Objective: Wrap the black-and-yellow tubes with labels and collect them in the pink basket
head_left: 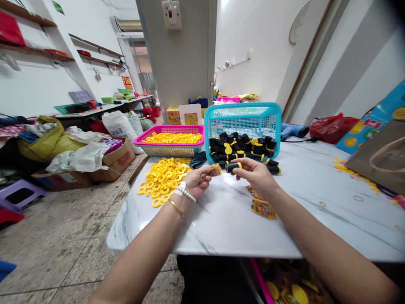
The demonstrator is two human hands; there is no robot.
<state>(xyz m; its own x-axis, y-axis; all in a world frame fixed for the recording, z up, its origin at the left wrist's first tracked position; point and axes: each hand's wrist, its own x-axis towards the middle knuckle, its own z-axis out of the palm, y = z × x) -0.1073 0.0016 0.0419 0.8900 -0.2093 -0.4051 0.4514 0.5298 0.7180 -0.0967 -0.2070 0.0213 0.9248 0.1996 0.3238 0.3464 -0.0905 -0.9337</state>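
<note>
My left hand (199,180) pinches a small printed card (215,170), orange and yellow, above the white marbled table (215,228). In my right hand (253,171) is a short black cylinder with a yellow band (232,167), its dark end turned toward the card. Card and cylinder are close together; a narrow gap seems to lie between them. Below my right wrist lies a loose stack of similar printed cards (262,208). Left of my left hand spreads a pile of yellow rings (166,177). A blue basket tipped on its side (243,109) holds many black and yellow cylinders (234,145).
Behind the ring pile stands a pink-rimmed basket (142,141) of yellow pieces. A blue heat-gun-like tool (292,131), a red plastic bag (332,128) and a brown paper bag (379,156) sit to the right. Under the table edge is a pink-edged container (261,280).
</note>
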